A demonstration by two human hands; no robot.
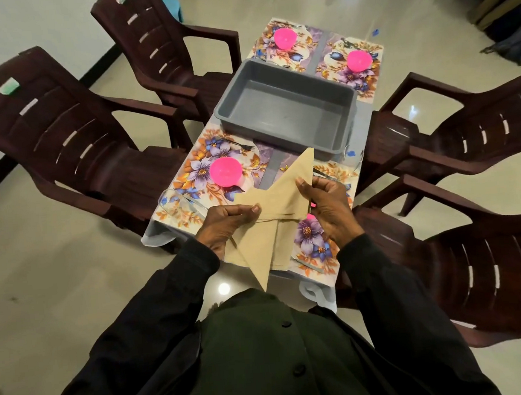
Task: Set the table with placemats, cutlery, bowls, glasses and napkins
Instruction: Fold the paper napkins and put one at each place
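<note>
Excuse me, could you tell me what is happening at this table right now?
A person holds folded tan napkins over the near floral placemats, the left hand gripping the stack and the right hand pinching one. The placemats carry pink bowls and a fork. An empty grey tub sits mid-table.

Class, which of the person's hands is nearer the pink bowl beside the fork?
Left. The left hand holds napkins just on the near side of the bowl. The right hand is farther off to the bowl's right, pinching the same napkins.
</note>
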